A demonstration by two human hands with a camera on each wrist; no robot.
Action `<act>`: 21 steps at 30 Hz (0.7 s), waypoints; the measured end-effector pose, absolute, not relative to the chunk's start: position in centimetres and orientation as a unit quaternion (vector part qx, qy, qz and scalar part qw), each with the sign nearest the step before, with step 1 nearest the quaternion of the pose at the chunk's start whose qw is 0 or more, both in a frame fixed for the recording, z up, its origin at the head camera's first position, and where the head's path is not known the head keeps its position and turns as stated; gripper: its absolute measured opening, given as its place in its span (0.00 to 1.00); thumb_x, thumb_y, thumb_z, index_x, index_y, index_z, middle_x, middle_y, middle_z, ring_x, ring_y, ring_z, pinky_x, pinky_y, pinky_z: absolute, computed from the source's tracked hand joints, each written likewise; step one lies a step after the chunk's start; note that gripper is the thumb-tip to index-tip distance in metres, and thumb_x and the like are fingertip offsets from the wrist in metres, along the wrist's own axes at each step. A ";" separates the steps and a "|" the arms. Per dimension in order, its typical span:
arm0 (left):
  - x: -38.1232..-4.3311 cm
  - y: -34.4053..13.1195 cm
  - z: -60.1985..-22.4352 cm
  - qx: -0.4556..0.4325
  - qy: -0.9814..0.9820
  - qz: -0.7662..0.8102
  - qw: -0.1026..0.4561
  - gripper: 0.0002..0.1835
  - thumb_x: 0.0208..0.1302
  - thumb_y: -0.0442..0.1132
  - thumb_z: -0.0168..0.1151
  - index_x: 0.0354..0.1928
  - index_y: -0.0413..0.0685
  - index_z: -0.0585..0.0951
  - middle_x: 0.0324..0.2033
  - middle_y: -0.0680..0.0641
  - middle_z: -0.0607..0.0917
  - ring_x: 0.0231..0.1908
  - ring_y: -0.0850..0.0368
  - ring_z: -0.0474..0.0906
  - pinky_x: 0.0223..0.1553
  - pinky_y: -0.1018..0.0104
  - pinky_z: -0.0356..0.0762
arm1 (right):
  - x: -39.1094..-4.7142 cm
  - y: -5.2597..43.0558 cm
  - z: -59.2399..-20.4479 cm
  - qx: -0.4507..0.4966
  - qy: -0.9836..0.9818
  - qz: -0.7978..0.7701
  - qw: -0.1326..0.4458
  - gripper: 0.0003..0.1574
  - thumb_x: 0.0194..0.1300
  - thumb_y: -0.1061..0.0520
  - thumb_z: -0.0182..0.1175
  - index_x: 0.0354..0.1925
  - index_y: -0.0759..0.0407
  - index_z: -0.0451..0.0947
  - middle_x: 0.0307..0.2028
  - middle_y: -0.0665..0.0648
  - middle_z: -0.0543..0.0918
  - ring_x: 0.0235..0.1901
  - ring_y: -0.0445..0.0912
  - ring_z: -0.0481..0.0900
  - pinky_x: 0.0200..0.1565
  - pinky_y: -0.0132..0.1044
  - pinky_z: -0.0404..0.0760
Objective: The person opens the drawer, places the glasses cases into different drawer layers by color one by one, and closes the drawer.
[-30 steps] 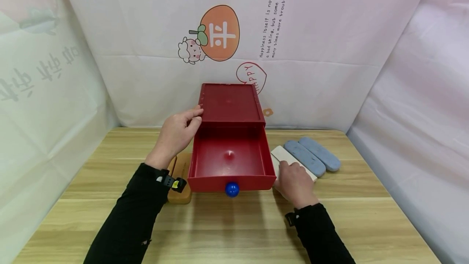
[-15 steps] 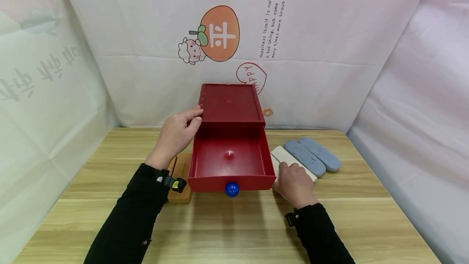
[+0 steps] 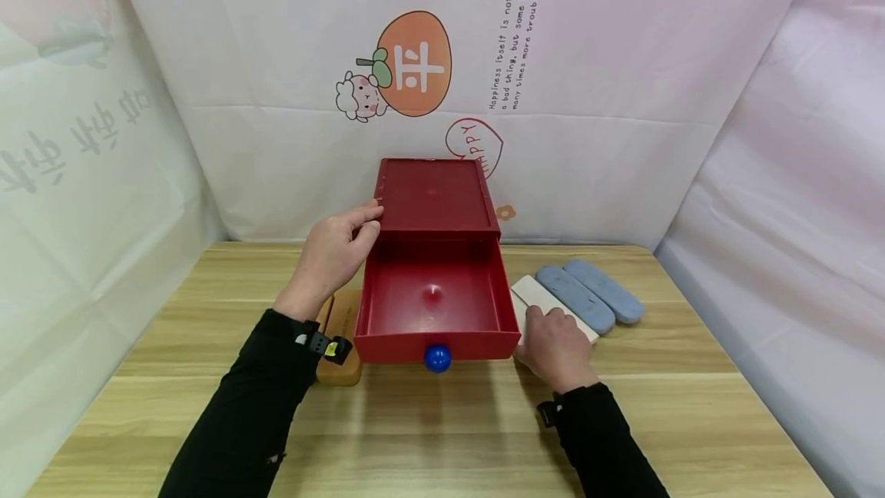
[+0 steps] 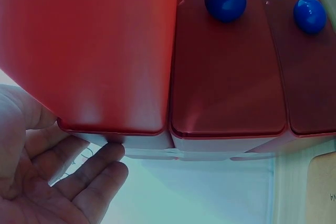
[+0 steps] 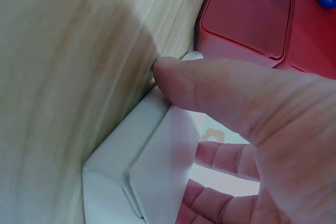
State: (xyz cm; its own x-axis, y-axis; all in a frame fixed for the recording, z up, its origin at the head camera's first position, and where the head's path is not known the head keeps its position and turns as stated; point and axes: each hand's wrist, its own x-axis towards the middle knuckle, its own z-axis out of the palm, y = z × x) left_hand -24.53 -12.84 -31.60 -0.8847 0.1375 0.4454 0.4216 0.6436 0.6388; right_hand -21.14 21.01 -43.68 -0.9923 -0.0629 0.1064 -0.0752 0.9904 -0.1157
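Note:
A red drawer cabinet stands mid-table, its top drawer pulled out with nothing inside. A blue knob sits on that drawer's front. My left hand touches the cabinet's upper left side, its fingers nearly straight. In the left wrist view, two lower drawers with blue knobs are shut. To the right of the cabinet, my right hand holds a white glasses case with a folded flap. The thumb lies on one side of it and the fingers on the other; the case is at table level.
Two blue-grey glasses cases lie side by side just right of the white one. A yellow-brown case lies left of the cabinet, partly under my left forearm. Printed cloth hangs behind the wooden table.

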 end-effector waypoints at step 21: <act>-24.6 -12.8 -31.7 -0.158 -0.889 -0.390 0.180 0.24 0.73 0.50 0.46 0.65 0.51 0.77 0.65 0.54 0.75 0.62 0.56 0.72 0.26 0.56 0.66 | -20.8 20.9 -43.7 0.032 -0.995 0.072 0.056 0.25 0.50 0.43 0.66 0.35 0.62 0.72 0.26 0.64 0.73 0.26 0.59 0.73 0.22 0.52 0.75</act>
